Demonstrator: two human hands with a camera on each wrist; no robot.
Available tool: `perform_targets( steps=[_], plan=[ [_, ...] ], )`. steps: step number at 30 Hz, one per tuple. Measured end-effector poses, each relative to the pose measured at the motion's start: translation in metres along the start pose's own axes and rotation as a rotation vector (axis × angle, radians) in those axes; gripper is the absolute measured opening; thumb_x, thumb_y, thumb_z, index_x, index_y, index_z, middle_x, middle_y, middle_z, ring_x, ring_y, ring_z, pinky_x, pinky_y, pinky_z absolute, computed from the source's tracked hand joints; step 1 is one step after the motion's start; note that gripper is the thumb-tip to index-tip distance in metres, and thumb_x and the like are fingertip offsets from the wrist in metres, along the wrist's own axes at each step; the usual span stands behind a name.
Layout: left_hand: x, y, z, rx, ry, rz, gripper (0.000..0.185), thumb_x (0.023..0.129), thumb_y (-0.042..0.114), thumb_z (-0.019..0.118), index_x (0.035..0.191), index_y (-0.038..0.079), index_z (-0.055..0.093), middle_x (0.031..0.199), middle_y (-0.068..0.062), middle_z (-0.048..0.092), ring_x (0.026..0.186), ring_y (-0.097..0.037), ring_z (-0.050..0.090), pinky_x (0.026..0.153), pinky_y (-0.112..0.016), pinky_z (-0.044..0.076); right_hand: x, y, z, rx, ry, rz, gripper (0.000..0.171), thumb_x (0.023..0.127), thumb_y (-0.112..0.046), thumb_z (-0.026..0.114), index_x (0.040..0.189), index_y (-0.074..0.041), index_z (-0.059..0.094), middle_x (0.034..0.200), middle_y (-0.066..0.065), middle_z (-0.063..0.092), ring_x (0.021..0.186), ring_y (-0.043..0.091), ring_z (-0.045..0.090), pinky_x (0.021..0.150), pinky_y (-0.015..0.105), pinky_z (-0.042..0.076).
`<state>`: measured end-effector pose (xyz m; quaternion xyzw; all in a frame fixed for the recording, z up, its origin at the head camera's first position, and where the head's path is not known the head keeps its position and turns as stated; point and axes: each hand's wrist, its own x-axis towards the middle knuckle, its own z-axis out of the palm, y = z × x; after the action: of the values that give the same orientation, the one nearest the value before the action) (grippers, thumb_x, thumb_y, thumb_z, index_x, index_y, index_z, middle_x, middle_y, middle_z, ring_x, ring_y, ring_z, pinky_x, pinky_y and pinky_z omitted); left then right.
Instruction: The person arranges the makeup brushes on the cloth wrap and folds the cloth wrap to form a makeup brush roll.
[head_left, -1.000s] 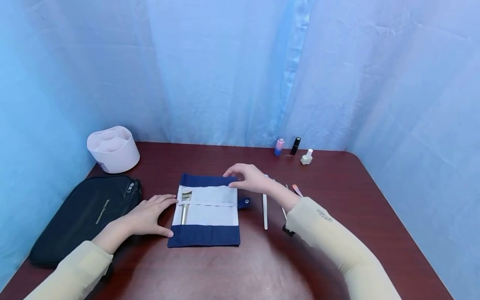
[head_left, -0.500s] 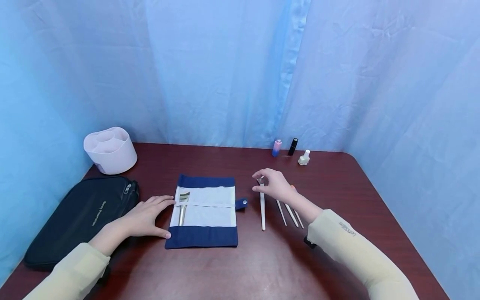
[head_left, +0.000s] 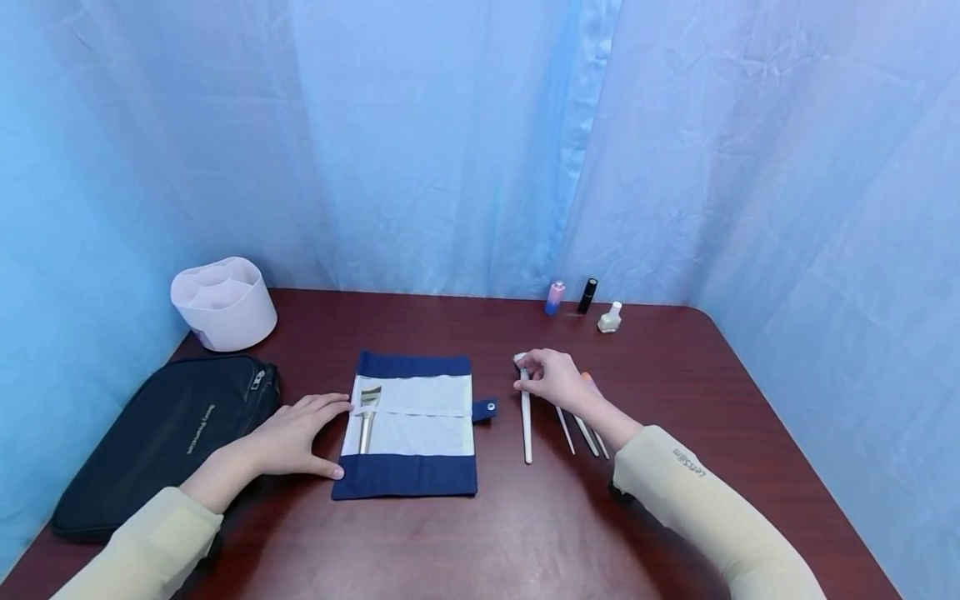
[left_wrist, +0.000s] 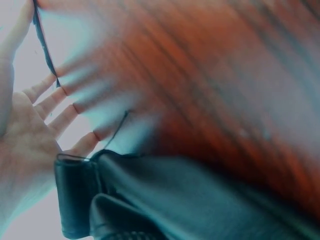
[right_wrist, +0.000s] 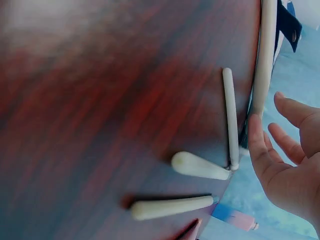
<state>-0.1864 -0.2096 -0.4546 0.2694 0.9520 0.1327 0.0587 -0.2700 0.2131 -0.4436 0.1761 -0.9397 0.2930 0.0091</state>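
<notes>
A navy brush roll point(head_left: 408, 477) with a pale lining lies unfolded in the head view. One flat makeup brush point(head_left: 367, 429) is tucked under its white elastic band. My left hand point(head_left: 300, 437) rests with spread fingers at the roll's left edge. To the right of the roll lies a white-handled makeup brush point(head_left: 527, 425). My right hand point(head_left: 558, 381) is over its bristle end, and in the right wrist view a fingertip meets the handle while the thumb stands apart. Several slimmer brushes point(head_left: 585, 435) lie beneath and right of that hand, their upper parts partly hidden.
A black zip case point(head_left: 165, 442) lies left of my left forearm, with a white divided holder point(head_left: 225, 312) behind it. At the back right stand a pink-and-blue bottle point(head_left: 554, 298), a black tube point(head_left: 588, 296) and a nail polish bottle point(head_left: 611, 318).
My right hand has moved from over the roll rightward, then down to the nearest loose brush. My left hand stays at the roll's edge.
</notes>
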Motion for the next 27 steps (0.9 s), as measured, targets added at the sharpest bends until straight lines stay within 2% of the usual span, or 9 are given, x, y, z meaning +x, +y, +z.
perform_targets(
  steps=[10,22,27],
  plan=[
    [-0.001,0.002,0.0,-0.003,-0.013,-0.01,0.098,0.066,0.067,0.072,0.14,0.01,0.043,0.145,-0.013,0.039,0.129,-0.034,0.038,0.095,-0.062,0.037,0.008,0.005,0.007,0.108,-0.07,0.086,0.027,0.078,-0.015,0.077,0.1,-0.003,0.065,0.08,0.006,0.06,0.054,0.01,0.058,0.051,0.024,0.052],
    [-0.001,0.004,-0.005,-0.003,-0.012,-0.005,0.097,0.066,0.066,0.072,0.139,0.01,0.044,0.144,-0.014,0.04,0.128,-0.034,0.039,0.094,-0.062,0.037,0.011,0.003,0.005,0.097,-0.092,0.134,0.025,0.079,-0.011,0.075,0.099,-0.005,0.062,0.084,0.007,0.063,0.057,0.009,0.059,0.054,0.024,0.053],
    [-0.001,0.005,-0.004,-0.006,-0.02,-0.013,0.097,0.066,0.066,0.073,0.14,0.01,0.044,0.144,-0.014,0.04,0.128,-0.034,0.038,0.094,-0.062,0.037,0.012,0.005,0.009,0.212,-0.096,0.181,0.022,0.079,-0.007,0.073,0.098,-0.006,0.062,0.084,0.007,0.064,0.059,0.011,0.062,0.055,0.027,0.055]
  ],
)
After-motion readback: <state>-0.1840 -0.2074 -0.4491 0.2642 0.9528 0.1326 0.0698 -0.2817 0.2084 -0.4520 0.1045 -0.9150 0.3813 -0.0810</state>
